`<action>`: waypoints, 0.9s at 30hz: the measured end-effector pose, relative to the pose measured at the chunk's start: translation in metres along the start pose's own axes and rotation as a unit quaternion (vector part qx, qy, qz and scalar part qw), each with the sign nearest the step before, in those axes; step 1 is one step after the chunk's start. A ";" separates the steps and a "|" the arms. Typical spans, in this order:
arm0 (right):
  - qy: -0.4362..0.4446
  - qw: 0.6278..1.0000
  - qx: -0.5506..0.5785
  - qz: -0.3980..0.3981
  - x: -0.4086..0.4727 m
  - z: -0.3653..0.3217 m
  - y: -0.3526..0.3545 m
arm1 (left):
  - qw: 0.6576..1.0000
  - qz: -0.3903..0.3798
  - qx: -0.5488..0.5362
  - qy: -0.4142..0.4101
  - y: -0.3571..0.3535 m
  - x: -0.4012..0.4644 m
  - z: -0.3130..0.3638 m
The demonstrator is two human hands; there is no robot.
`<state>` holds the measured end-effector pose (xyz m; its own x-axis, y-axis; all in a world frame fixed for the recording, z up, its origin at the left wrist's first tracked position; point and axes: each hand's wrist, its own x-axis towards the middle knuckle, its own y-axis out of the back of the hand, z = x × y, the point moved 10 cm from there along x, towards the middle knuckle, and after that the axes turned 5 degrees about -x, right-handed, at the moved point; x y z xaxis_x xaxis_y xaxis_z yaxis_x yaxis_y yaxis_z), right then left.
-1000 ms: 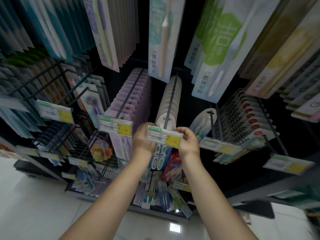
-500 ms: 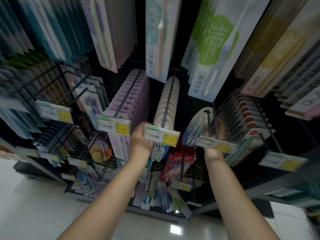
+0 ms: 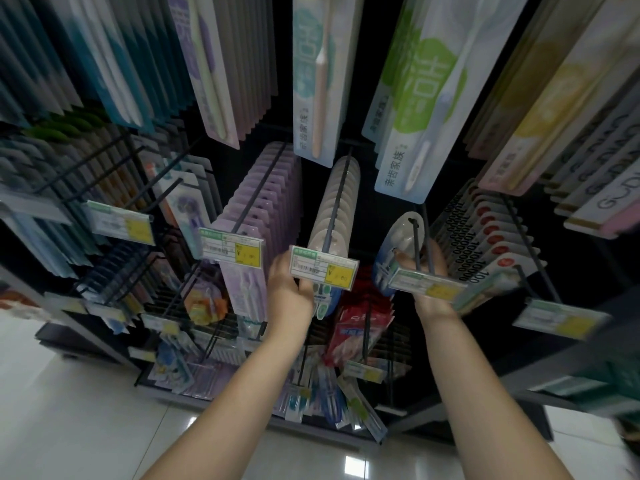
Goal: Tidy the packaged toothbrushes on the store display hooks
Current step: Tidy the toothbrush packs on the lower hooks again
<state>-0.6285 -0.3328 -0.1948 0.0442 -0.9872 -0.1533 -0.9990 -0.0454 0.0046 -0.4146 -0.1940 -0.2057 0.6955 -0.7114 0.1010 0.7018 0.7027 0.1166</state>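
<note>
A row of white oval toothbrush packs hangs on the centre hook behind a yellow-and-white price tag. My left hand reaches under that tag, fingers curled round the front pack of the row. To the right, a single clear blister toothbrush pack hangs on the neighbouring hook. My right hand is up behind that hook's price tag and grips the blister pack's lower part; the tag hides most of the fingers.
A purple pack row hangs left of the centre hook, and a red-dotted white pack row hangs to the right. Long packs hang overhead. Red packs and loose packs sit lower. White tiled floor lies below.
My right hand left the centre price tag, moved right to the neighbouring hook and took hold of the single blister pack. My left hand stayed at the centre row.
</note>
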 end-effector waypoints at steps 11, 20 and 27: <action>0.013 0.999 -0.037 0.018 -0.016 0.010 0.012 | 0.999 0.003 0.049 0.005 0.003 -0.013 -0.008; 0.027 0.996 -0.084 -0.006 -0.053 0.023 0.022 | 0.998 0.002 0.057 -0.026 0.007 -0.022 0.002; 0.059 0.995 -0.060 -0.046 -0.080 0.018 0.025 | 0.998 -0.002 0.069 -0.009 0.009 -0.032 -0.007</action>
<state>-0.6574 -0.2519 -0.2005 0.1426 -0.9889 -0.0411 -0.9826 -0.1464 0.1141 -0.4297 -0.1648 -0.2146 0.6889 -0.7150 0.1188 0.6754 0.6928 0.2526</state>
